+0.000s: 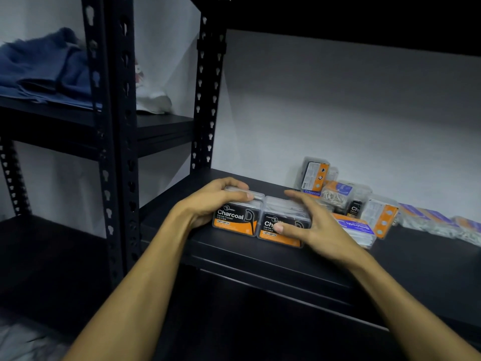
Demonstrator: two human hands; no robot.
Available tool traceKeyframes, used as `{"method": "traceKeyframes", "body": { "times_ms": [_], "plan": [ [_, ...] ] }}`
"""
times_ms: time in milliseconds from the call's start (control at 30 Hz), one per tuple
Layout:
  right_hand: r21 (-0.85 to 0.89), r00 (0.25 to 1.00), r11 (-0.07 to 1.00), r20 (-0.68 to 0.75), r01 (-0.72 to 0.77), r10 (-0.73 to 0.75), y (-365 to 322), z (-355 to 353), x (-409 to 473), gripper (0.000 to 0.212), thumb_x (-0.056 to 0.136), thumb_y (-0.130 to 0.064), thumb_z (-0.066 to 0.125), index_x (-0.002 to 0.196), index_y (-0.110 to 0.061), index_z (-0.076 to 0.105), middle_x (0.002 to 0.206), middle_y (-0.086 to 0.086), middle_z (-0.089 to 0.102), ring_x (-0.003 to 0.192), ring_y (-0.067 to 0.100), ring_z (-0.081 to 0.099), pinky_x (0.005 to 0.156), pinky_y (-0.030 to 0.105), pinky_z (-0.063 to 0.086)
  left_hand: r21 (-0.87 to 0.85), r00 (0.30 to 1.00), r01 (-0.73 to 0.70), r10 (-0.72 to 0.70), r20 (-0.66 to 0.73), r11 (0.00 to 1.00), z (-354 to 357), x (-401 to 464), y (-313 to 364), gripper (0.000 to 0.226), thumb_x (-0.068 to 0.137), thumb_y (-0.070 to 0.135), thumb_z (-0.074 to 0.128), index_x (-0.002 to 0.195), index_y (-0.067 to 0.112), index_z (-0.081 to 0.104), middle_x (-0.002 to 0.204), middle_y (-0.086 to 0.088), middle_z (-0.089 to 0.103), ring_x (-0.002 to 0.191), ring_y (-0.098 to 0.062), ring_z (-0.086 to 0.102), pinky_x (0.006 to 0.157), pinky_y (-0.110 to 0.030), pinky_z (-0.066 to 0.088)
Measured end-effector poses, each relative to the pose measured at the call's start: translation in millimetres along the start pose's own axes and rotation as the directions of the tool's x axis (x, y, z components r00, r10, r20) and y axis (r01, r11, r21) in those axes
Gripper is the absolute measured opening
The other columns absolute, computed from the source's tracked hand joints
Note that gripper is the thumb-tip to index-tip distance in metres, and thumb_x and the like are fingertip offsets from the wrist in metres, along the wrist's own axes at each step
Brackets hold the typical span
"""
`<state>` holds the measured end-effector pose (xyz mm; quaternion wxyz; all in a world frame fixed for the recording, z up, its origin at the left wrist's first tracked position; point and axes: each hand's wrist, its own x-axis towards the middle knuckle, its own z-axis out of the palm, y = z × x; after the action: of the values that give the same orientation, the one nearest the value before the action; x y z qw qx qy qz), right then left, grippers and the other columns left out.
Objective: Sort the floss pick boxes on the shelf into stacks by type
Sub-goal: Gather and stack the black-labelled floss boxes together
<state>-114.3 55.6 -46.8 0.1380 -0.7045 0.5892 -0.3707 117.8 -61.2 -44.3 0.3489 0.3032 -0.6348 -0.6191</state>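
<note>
Gripping one charcoal box [235,217] at the shelf's [234,252] front edge, the left hand [216,201] curls over it; the right hand [309,225] pinches the touching second box [282,225].

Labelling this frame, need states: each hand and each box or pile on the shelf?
left hand: grips left Charcoal box
right hand: holds right Charcoal box
both Charcoal boxes: upright, side by side
unsorted pile: jumbled, untouched
Smooth box: lying flat
</note>
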Motion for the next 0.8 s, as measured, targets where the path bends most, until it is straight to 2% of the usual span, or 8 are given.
{"method": "traceKeyframes", "body": {
  "times_ms": [133,300,500,600,667,733,800],
  "plan": [
    [0.029,0.999,0.999,0.008,-0.040,0.040,0,0,1,0.070,0.070,-0.047,0.082,0.131,-0.032,0.053,0.123,-0.019,0.056,0.108,-0.005,0.057,0.098,0.023,0.047,0.007,1.000,-0.017,0.017,-0.012,1.000,-1,2,-3,0.032,0.082,0.015,0.078,0.111,0.012,0.063,0.095,-0.011,0.071,0.078,-0.020,0.070,0.068,-0.032,0.055],
    [-0.005,0.999,1.000,0.032,-0.030,0.030,-2,-2,3,0.072,0.068,-0.056,0.078,0.131,-0.032,0.052,0.121,-0.021,0.053,0.109,-0.004,0.056,0.098,0.026,0.048,0.273,0.988,-0.130,0.148,-0.048,0.953,-1,-1,4,0.030,0.084,0.030,0.078,0.103,0.011,0.065,0.091,-0.004,0.072,0.079,-0.013,0.068,0.074,-0.028,0.054],
    [-0.023,0.998,1.000,0.062,0.002,-0.001,-2,-7,4,0.070,0.069,-0.056,0.078,0.130,-0.030,0.053,0.122,-0.012,0.057,0.110,0.001,0.058,0.099,0.034,0.050,0.351,0.990,-0.119,0.140,-0.035,0.929,-1,-3,8,0.030,0.086,0.029,0.075,0.105,0.009,0.062,0.094,-0.006,0.071,0.080,-0.013,0.068,0.076,-0.030,0.054],
    [-0.083,0.996,0.996,0.091,0.021,-0.014,-3,-10,6,0.077,0.070,-0.061,0.077,0.136,-0.030,0.050,0.126,-0.016,0.054,0.114,0.000,0.055,0.102,0.033,0.048,0.374,0.989,-0.114,0.143,-0.049,0.920,0,-5,10,0.028,0.086,0.028,0.075,0.104,0.011,0.064,0.095,-0.007,0.071,0.081,-0.014,0.067,0.077,-0.031,0.053],
    [-0.154,0.991,0.988,0.132,0.026,-0.005,-8,-15,7,0.088,0.068,-0.067,0.071,0.143,-0.031,0.043,0.132,-0.019,0.048,0.120,0.000,0.048,0.105,0.028,0.042,0.377,0.988,-0.099,0.137,-0.075,0.921,0,-5,9,0.028,0.084,0.031,0.077,0.104,0.014,0.067,0.097,-0.007,0.071,0.081,-0.013,0.068,0.076,-0.028,0.054],
    [-0.154,0.990,0.988,0.138,0.017,0.005,-11,-27,8,0.092,0.068,-0.070,0.064,0.148,-0.031,0.038,0.136,-0.014,0.048,0.122,0.002,0.046,0.102,0.025,0.039,0.341,0.983,-0.106,0.149,-0.104,0.934,-2,-7,7,0.035,0.079,0.036,0.080,0.106,0.018,0.069,0.105,-0.003,0.073,0.090,-0.012,0.070,0.080,-0.026,0.052],
    [-0.132,0.998,0.991,0.070,0.004,0.005,-9,-44,9,0.086,0.072,-0.071,0.059,0.146,-0.032,0.042,0.135,-0.012,0.054,0.121,0.004,0.051,0.103,0.029,0.042,0.303,0.973,-0.147,0.193,-0.128,0.942,-6,-9,11,0.043,0.073,0.043,0.081,0.108,0.021,0.070,0.111,0.002,0.074,0.104,-0.011,0.069,0.090,-0.025,0.048]
  ]
}}
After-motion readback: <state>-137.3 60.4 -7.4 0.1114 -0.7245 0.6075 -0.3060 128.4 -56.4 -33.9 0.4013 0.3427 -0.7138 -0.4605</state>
